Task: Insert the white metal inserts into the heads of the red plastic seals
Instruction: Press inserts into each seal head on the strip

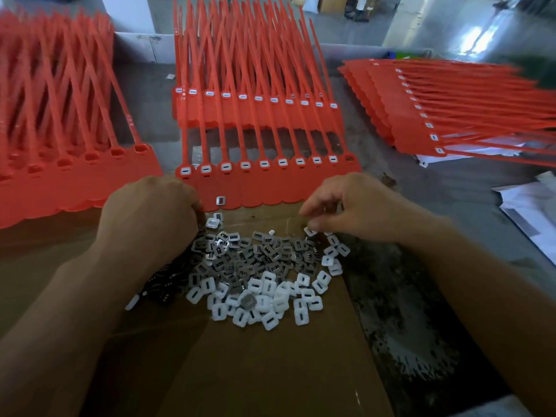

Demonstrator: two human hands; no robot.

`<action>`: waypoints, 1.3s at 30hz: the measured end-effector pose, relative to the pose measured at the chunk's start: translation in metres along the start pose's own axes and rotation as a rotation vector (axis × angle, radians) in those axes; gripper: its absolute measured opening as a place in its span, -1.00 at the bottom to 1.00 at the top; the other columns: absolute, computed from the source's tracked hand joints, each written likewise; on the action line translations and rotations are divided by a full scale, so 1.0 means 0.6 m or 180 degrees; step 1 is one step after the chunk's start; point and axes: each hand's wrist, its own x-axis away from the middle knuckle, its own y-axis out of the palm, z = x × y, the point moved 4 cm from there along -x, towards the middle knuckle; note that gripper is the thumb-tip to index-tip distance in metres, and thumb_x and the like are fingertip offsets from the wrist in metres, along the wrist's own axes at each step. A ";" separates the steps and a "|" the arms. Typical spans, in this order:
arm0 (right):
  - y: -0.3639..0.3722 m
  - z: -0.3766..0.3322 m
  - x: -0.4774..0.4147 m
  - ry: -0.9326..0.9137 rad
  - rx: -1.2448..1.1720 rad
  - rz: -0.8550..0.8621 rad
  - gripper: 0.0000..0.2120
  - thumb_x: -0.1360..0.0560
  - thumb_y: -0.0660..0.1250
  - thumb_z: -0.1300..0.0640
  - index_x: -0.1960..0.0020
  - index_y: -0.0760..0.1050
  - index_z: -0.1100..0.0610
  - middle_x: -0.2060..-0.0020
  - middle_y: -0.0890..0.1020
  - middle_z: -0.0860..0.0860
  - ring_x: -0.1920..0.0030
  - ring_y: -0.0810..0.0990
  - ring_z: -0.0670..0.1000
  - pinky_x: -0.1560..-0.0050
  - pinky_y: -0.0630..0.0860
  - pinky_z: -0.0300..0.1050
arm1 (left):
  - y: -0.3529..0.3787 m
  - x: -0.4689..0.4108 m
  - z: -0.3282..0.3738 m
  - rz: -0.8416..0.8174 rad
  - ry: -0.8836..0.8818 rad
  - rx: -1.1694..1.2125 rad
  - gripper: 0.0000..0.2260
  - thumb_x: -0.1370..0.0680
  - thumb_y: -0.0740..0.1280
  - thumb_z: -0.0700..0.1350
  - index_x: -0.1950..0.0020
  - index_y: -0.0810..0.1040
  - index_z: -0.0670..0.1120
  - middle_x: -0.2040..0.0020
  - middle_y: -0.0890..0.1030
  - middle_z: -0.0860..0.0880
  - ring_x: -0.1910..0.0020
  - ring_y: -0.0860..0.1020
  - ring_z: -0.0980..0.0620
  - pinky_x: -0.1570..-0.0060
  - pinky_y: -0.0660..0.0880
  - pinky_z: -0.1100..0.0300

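Across the brown cardboard sheet (210,371): a loose heap of small rounded-square white metal inserts (258,284) is being kept within reach of both hands. White slotted faces are showing on some, dull grey toothed backs on others.
Right hand (352,206): a single white insert (310,231) is being pinched at the fingertips at the heap's far edge, probably so that it can be turned face-up before seating.
Left hand (150,212): it is being held knuckles-up, fingers curled, at the heap's left edge beside the front strip. Whether anything is being gripped cannot be told, since the fingertips are being hidden.
Front strip of red plastic seals (270,188): it is being laid flat with the smooth tags towards the person, so the sockets are facing up. Nearly every head is showing a white insert.
End head (350,158): at the strip's right end, it is appearing unfilled, and is being judged the next socket.
Stray insert (221,201): it is lying loose on a red tag.
Left stack of red seals (75,170): open sockets are waiting to be filled.
Right stack of red seals (421,121): filled heads are being set aside.
Grey worktop (391,296): it is looking mottled and worn.
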 end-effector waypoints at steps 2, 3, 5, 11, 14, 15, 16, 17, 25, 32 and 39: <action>0.008 0.001 0.000 0.0028 0.0130 -0.0084 -0.84 -0.39 0.46 0.14 0.03 0.63 0.03 0.28 0.52 -0.20 0.25 0.47 -0.36 0.19 0.37 -0.52 | 0.000 0.001 0.000 -0.0002 0.0002 -0.0007 -0.72 -0.49 0.19 -0.21 0.02 0.65 0.04 -0.07 0.59 -0.02 0.07 0.53 -0.07 0.18 0.42 0.11; 0.010 0.001 -0.001 0.0036 0.0190 -0.0094 -0.85 -0.39 0.46 0.14 0.04 0.62 0.03 0.29 0.51 -0.20 0.26 0.47 -0.36 0.20 0.37 -0.52 | 0.000 0.001 0.001 -0.0009 0.0003 -0.0009 -0.73 -0.49 0.19 -0.21 0.02 0.64 0.04 -0.07 0.59 -0.02 0.07 0.53 -0.07 0.18 0.42 0.10; 0.011 -0.001 -0.001 0.0014 0.0232 -0.0096 -0.91 -0.39 0.45 0.14 0.11 0.60 0.04 0.31 0.50 -0.19 0.28 0.45 -0.36 0.21 0.37 -0.52 | 0.000 0.001 0.001 -0.0031 -0.0002 -0.0032 -0.73 -0.49 0.19 -0.20 0.00 0.64 0.04 -0.08 0.59 -0.03 0.06 0.54 -0.08 0.15 0.44 0.09; -0.004 0.005 0.005 0.0043 -0.0192 0.0411 -0.82 -0.43 0.40 0.14 0.29 0.48 -0.07 0.42 0.55 -0.15 0.38 0.50 -0.29 0.31 0.41 -0.46 | -0.001 0.001 0.002 -0.0050 -0.0010 -0.0056 -0.72 -0.49 0.19 -0.20 -0.02 0.63 0.04 -0.08 0.58 -0.02 0.04 0.53 -0.06 0.17 0.42 0.11; -0.024 0.039 -0.002 0.0301 -0.0370 0.1034 -0.86 -0.42 0.40 0.21 0.22 0.52 -0.01 0.31 0.60 -0.12 0.31 0.55 -0.22 0.21 0.44 -0.43 | -0.001 0.002 0.001 -0.0076 -0.0018 -0.0083 -0.73 -0.50 0.19 -0.19 -0.03 0.63 0.04 -0.08 0.59 -0.01 0.05 0.53 -0.05 0.18 0.40 0.13; -0.032 0.056 -0.006 0.0455 -0.0460 0.1259 -0.88 -0.42 0.40 0.24 0.16 0.53 0.03 0.27 0.62 -0.06 0.28 0.57 -0.17 0.15 0.47 -0.34 | -0.001 0.003 0.002 -0.0068 -0.0030 -0.0069 -0.73 -0.50 0.19 -0.19 -0.02 0.63 0.04 -0.08 0.59 -0.01 0.06 0.53 -0.05 0.19 0.39 0.13; -0.038 0.073 -0.011 0.0626 -0.0570 0.1440 -0.87 -0.43 0.38 0.26 0.08 0.53 0.07 0.24 0.64 0.01 0.26 0.59 -0.10 0.11 0.51 -0.24 | -0.002 0.003 0.001 -0.0057 -0.0052 -0.0047 -0.73 -0.50 0.19 -0.19 -0.01 0.64 0.05 -0.07 0.59 -0.01 0.07 0.53 -0.04 0.21 0.38 0.13; -0.042 0.087 -0.016 0.0783 -0.0666 0.1572 -0.85 -0.44 0.37 0.27 0.02 0.52 0.10 0.21 0.65 0.07 0.26 0.60 -0.06 0.09 0.54 -0.16 | -0.002 0.003 0.002 -0.0045 -0.0082 -0.0028 -0.74 -0.50 0.20 -0.19 0.01 0.64 0.06 -0.06 0.59 0.00 0.10 0.51 -0.03 0.24 0.37 0.15; -0.064 0.132 -0.047 0.1218 -0.0214 0.2086 -0.89 -0.46 0.34 0.24 0.06 0.62 0.21 0.11 0.65 0.10 0.14 0.50 -0.04 -0.01 0.41 -0.15 | -0.001 0.005 0.001 -0.0026 -0.0179 0.0026 -0.74 -0.50 0.20 -0.20 0.03 0.64 0.06 -0.03 0.60 0.00 0.21 0.43 0.03 0.30 0.31 0.18; -0.060 0.143 -0.061 0.1389 -0.0396 0.1795 -0.92 -0.46 0.34 0.26 0.10 0.60 0.17 0.25 0.55 0.00 0.17 0.49 -0.06 0.15 0.38 -0.21 | 0.001 0.005 0.002 -0.0022 -0.0108 -0.0031 -0.73 -0.50 0.18 -0.20 0.01 0.65 0.04 -0.05 0.60 -0.02 0.10 0.53 -0.04 0.28 0.34 0.17; -0.058 0.151 -0.064 0.1562 -0.1069 0.1798 -0.91 -0.43 0.38 0.31 0.13 0.57 0.14 0.35 0.52 -0.05 0.34 0.44 -0.19 0.40 0.37 -0.48 | 0.003 0.003 0.000 0.0032 -0.0105 -0.0020 -0.73 -0.49 0.20 -0.20 0.03 0.65 0.06 -0.04 0.61 -0.01 0.12 0.52 -0.04 0.28 0.34 0.17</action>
